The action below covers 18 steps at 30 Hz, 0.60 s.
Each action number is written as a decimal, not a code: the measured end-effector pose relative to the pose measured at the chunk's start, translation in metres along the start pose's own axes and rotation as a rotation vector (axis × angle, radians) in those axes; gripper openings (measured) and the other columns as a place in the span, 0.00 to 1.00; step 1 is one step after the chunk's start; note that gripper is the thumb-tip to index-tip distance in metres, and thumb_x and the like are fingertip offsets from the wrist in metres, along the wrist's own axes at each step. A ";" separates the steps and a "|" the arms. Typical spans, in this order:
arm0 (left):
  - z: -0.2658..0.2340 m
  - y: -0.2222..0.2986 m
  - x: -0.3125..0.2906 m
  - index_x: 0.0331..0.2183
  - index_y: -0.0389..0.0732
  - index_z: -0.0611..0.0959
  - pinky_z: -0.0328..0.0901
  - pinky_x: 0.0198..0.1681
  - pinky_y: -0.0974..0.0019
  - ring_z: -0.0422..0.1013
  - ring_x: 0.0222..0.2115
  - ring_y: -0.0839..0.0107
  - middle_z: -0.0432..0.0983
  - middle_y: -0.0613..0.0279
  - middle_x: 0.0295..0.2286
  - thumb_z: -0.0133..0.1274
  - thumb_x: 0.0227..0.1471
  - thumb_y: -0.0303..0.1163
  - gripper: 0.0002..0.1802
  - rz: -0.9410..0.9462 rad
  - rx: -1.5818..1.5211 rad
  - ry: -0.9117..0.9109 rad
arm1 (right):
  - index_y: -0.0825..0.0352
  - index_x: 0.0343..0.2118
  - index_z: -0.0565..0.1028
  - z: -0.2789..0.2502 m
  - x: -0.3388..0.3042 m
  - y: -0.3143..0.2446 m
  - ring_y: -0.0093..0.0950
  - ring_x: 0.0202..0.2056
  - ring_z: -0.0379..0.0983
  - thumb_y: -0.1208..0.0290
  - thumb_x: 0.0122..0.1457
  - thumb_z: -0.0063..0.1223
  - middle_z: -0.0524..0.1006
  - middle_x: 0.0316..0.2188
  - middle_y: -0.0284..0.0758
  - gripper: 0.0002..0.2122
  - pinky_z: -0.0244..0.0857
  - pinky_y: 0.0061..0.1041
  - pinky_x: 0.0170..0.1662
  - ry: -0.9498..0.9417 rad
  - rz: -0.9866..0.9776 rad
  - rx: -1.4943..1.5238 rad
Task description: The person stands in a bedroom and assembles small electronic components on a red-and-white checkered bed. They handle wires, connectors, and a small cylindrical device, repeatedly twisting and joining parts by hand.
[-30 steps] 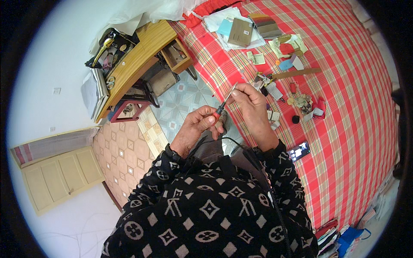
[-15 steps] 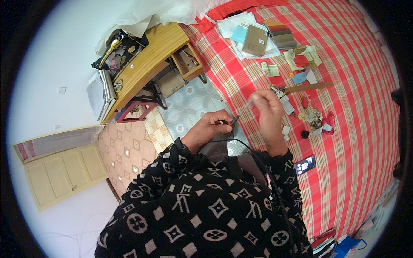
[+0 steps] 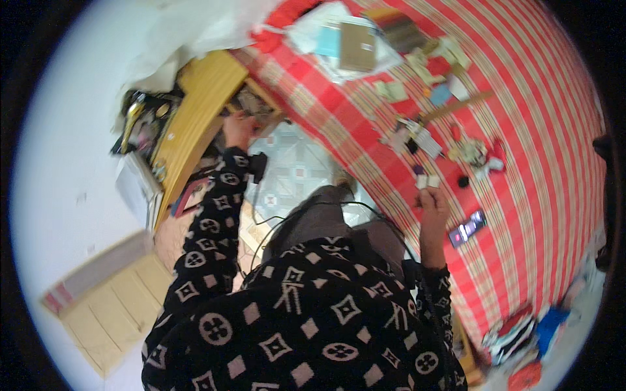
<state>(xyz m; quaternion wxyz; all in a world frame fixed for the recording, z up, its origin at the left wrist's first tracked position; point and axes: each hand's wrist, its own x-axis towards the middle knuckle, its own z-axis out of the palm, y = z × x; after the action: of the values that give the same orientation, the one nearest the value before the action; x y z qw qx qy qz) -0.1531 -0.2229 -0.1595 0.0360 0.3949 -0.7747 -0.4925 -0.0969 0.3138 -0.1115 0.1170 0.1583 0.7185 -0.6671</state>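
My left hand [image 3: 238, 129] reaches to the left, at the open drawer [image 3: 264, 98] of the wooden desk. Its fingers are blurred and partly lost against the dark items there, so any hold is unclear. On the checked bedspread, my right hand [image 3: 432, 207] has its fingers bent together beside two small white pieces [image 3: 427, 181]. Whether it grips one of them or something else cannot be made out. A round black cap-like thing [image 3: 463, 182] lies just right of that hand, and a lit phone [image 3: 467, 228] lies below it.
Papers and a brown booklet [image 3: 357, 47] lie at the bed's far end. A long brown strip [image 3: 456, 107] and a cluttered heap [image 3: 471, 151] are on the red checked bedspread [image 3: 535, 215]. Black cable [image 3: 287, 218] loops across my lap. The desk [image 3: 195, 98] carries assorted items.
My hands have parted. The left moved from the middle to the desk drawer; the right moved down and right to the white pieces. The thin dark tool between them no longer shows.
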 end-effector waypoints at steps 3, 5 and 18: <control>0.004 -0.016 0.045 0.24 0.29 0.84 0.71 0.21 0.63 0.76 0.19 0.62 0.78 0.52 0.19 0.58 0.41 0.23 0.06 -0.073 0.079 -0.118 | 0.69 0.34 0.76 -0.005 -0.022 0.017 0.20 0.28 0.72 0.74 0.64 0.51 0.75 0.26 0.30 0.05 0.68 0.21 0.34 0.075 0.077 0.059; 0.012 -0.026 0.066 0.25 0.29 0.84 0.71 0.22 0.64 0.77 0.20 0.63 0.79 0.51 0.20 0.57 0.45 0.24 0.07 -0.163 0.105 -0.092 | 0.69 0.33 0.75 -0.004 -0.030 0.021 0.20 0.28 0.72 0.73 0.64 0.51 0.75 0.26 0.30 0.05 0.69 0.21 0.35 0.121 0.088 0.029; 0.021 0.009 0.038 0.39 0.31 0.83 0.68 0.28 0.70 0.74 0.25 0.72 0.80 0.61 0.30 0.54 0.53 0.25 0.12 0.056 0.055 -0.165 | 0.70 0.45 0.75 0.009 0.017 0.053 0.32 0.36 0.75 0.75 0.59 0.54 0.79 0.35 0.40 0.12 0.69 0.31 0.42 0.221 -0.026 -0.344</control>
<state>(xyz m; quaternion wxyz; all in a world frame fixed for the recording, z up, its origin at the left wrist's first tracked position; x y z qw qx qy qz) -0.1934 -0.2297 -0.1761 -0.0253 0.3319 -0.7991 -0.5006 -0.0923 0.3090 -0.1678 0.0541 0.1987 0.8324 -0.5145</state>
